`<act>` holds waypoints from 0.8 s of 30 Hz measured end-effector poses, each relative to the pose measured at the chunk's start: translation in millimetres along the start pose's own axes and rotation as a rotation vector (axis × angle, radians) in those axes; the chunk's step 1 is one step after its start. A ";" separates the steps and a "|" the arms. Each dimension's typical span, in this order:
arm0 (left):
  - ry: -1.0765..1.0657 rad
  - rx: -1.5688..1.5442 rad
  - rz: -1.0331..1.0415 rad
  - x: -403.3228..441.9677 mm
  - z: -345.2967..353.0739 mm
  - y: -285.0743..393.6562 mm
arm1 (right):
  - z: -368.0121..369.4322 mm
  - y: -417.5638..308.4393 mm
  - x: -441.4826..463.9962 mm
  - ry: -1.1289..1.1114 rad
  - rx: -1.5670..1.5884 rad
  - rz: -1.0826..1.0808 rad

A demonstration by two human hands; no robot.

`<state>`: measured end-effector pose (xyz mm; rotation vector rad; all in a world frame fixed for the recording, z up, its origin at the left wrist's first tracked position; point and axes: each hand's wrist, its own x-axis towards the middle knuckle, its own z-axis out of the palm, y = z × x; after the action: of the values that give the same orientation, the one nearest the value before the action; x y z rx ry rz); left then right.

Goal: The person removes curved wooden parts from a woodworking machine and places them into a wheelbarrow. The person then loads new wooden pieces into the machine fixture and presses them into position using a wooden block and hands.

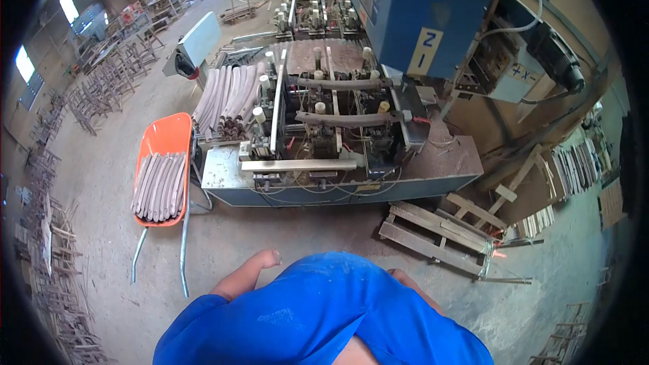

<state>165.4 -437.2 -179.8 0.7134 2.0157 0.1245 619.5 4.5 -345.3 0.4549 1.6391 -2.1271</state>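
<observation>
My left hand [270, 258] hangs low in front of my blue shirt, at the left of my body. It is apart from the machine, over the floor; its fingers do not show clearly, so I cannot tell what they do. Of my right arm only a strip of forearm [414, 288] shows past the shirt, and the hand is hidden. In front stands a machine with a metal bed [223, 174]. Two curved wooden pieces lie across its clamps: a nearer one [348, 119] and a farther one [338, 84].
An orange wheelbarrow [164, 127] loaded with curved wooden pieces [161, 186] stands at left. More pieces [228, 94] are stacked on the machine's left side. A blue machine housing [405, 13] rises at back right. A wooden pallet [439, 233] lies on the floor at right.
</observation>
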 end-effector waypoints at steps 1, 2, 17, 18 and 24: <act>0.035 -0.015 -0.014 8.6 9.0 -12.0 | -4.7 11.8 14.9 0.104 -0.082 0.209; 0.072 -0.031 -0.029 15.1 15.8 -20.3 | -2.2 11.0 16.9 0.177 -0.172 0.311; 0.058 -0.097 -0.026 13.4 0.3 -37.6 | 29.0 -59.2 10.5 0.362 -0.452 0.381; 0.069 -0.091 -0.020 16.5 1.2 -45.1 | 39.0 -74.7 11.6 0.381 -0.491 0.409; 0.064 -0.115 -0.038 13.7 3.5 -92.0 | 87.8 -129.5 28.5 0.384 -0.491 0.408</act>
<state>123.3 -506.5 -225.6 0.6043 2.0642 0.2421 528.5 -55.4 -229.4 0.9769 1.9845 -1.3398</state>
